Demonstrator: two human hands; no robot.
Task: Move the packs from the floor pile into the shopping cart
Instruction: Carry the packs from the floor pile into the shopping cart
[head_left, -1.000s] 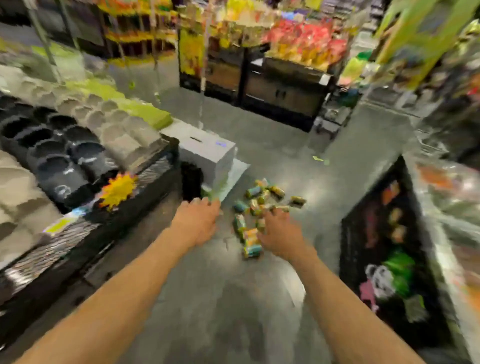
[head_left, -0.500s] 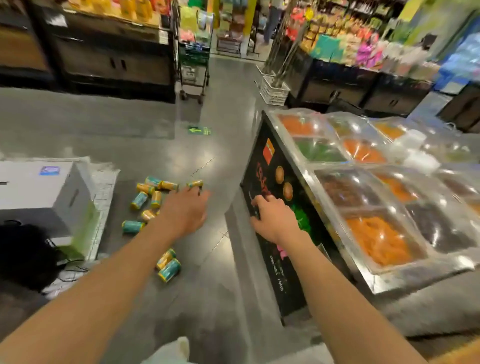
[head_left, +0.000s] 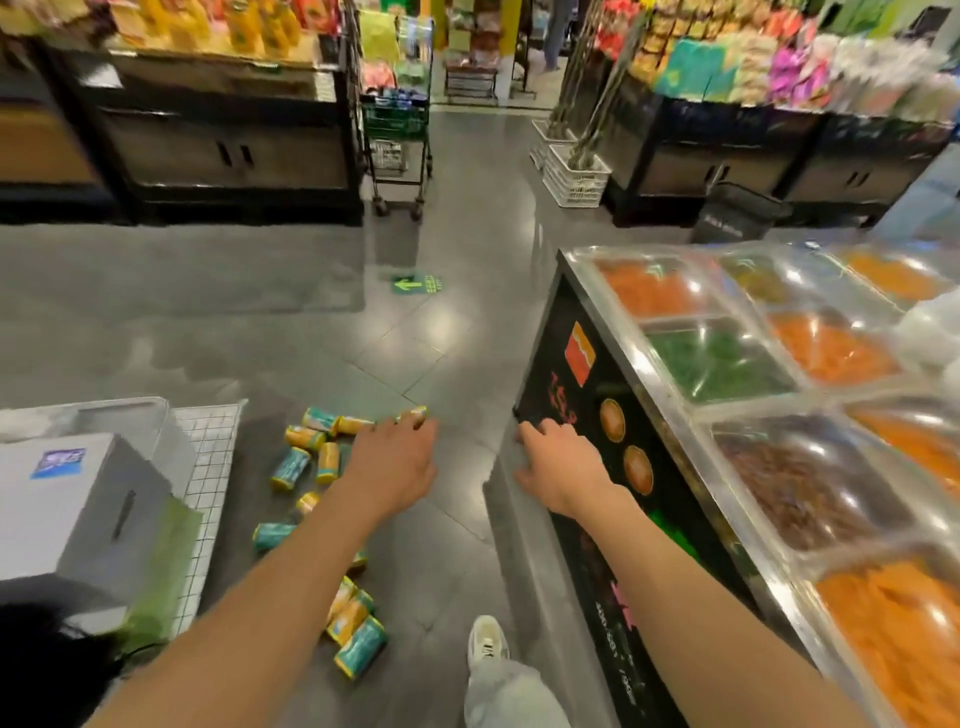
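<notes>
Wide grey shop floor here, and along the right runs a long food counter with clear domed lids over orange, green and brown fillings. On the left sits a grey box on a white wire rack. Far down the aisle stands a green shopping cart, well apart from the person and already holding some goods, though what they are is too blurred to tell. Now the packs: a loose scatter of teal-and-yellow rolls lying on the floor between the box and the counter, a few more near the person's white shoe. The whole pile looks untouched from this angle, so by my reading the job is barely begun, with every pack in sight left to lift and carry to the cart. Both arms reach forward, hands apart. The left hand hangs over the far end of the pile with fingers loosely spread, nothing visibly in it. The right hand rests with fingers straight against the dark front panel of the counter, holding nothing, likely for balance on the way down.
</notes>
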